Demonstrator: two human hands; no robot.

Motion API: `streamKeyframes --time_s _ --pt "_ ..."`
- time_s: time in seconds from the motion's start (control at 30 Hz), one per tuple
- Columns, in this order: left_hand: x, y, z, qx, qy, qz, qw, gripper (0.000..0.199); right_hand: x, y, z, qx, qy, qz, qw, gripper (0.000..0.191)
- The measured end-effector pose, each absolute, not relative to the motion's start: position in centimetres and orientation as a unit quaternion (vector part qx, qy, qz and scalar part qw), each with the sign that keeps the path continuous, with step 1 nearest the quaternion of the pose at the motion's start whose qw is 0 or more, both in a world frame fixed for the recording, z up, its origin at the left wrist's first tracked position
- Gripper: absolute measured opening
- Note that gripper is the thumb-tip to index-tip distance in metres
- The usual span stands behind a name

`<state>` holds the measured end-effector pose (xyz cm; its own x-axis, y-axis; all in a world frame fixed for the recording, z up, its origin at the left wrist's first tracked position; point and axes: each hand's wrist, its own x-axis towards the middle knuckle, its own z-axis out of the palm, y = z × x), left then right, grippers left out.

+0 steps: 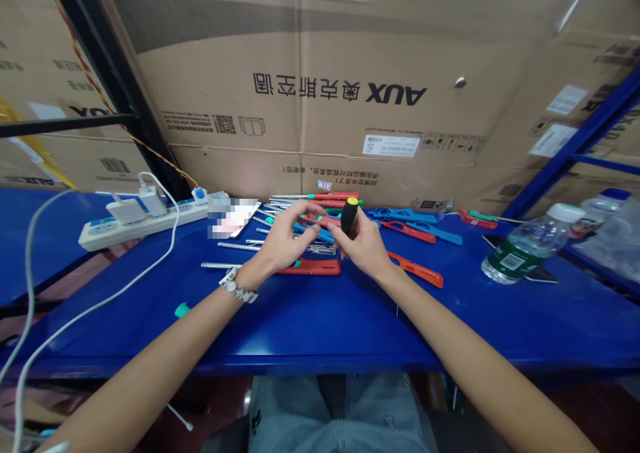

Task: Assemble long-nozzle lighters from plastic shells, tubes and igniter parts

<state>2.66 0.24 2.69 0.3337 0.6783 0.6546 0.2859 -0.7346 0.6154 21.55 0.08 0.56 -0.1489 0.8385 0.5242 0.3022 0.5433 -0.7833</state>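
Observation:
My left hand [293, 234] is closed around a red long-nosed lighter [326, 221], its fingers partly hiding it. In my right hand [369, 245] is a screwdriver [349, 217] with a black and yellow handle, held upright. The screwdriver's tip is hidden by my fingers, which are beside the red lighter. Just below my hands, another red lighter [320, 267] lies flat with its metal tube pointing left. Several more lighters [335, 196] with metal tubes lie behind and under my hands.
Blue handle shells [407, 215] and an orange-red handle shell [420, 271] lie to the right. A water bottle [530, 243] stands beyond them. On the left are a power strip [100, 233] with a white cable and a green cap [182, 309]. Large cardboard boxes [320, 133] back the blue table [300, 333].

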Motion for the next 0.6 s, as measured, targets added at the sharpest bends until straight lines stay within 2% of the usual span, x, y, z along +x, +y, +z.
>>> streamKeyframes --time_s 0.17,0.33,0.47,0.6 --pt "6.1 0.6 5.9 0.758 0.257 0.55 0.238 0.027 21.1 -0.1 0.9 -0.427 -0.712 0.233 0.506 0.024" --pt "8.3 1.3 4.9 0.687 0.245 0.617 0.296 0.03 21.1 0.1 0.8 -0.43 -0.714 0.255 0.49 0.037" --pt "8.1 0.9 4.4 0.716 0.238 0.589 0.29 0.024 22.3 0.4 1.2 -0.393 -0.73 0.299 0.474 0.044" --pt "7.8 0.6 4.6 0.756 0.216 0.535 0.31 0.034 23.7 0.0 2.3 -0.349 -0.748 0.386 0.413 0.039"
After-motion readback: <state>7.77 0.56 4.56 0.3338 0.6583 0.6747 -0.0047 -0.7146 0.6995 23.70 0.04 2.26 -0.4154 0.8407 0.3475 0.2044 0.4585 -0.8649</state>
